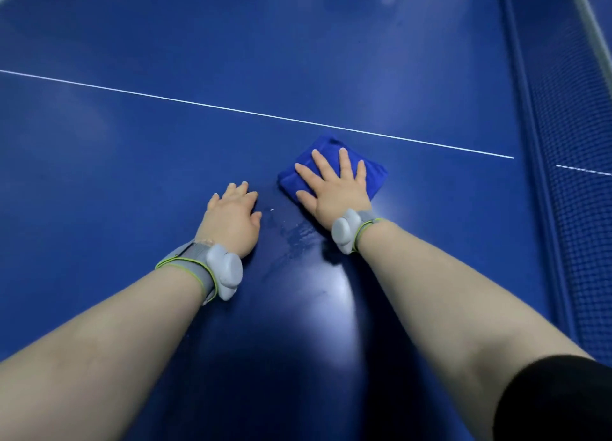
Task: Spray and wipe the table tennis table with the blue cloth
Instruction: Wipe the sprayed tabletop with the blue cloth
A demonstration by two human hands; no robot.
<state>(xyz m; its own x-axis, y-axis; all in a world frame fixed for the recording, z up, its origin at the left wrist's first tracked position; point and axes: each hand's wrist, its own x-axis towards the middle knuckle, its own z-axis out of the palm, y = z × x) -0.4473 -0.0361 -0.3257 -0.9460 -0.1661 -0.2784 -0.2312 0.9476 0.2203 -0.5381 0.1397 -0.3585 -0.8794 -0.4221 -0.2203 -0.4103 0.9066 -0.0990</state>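
1. Head view: the blue cloth (pixel 376 178), folded into a small pad, lies flat on the table tennis table (pixel 231 59), directly under the right hand (pixel 334 190).
2. The right hand presses down on it with palm flat and fingers straight and spread. It clamps nothing; the cloth's far corner and right edge show beyond the fingertips.
3. Just on the wrist side of that hand, between the two hands, a wet patch (pixel 294 238) of streaks and droplets glistens on the surface. That suggests the spraying is done here, at least for this spot.
4. The left hand (pixel 231 222) rests on the table just left of the wet patch, fingers loosely bent, holding nothing and apart from the cloth.
5. Beyond the cloth's far corner runs the white line (pixel 231 109), and the net (pixel 569 175) stands well off to the right of the wiping hand.
6. Both wrists carry a grey wristband, the left (pixel 205 271) and the right (pixel 351 232); a black sleeve (pixel 556 401) covers the right upper arm.
7. No spray bottle is in view.
8. Progress, as I judge it: wiping is under way, with the moisture near the wrists not yet taken up. The broad stretch past the line looks dry; whether it has been cleaned I cannot tell.
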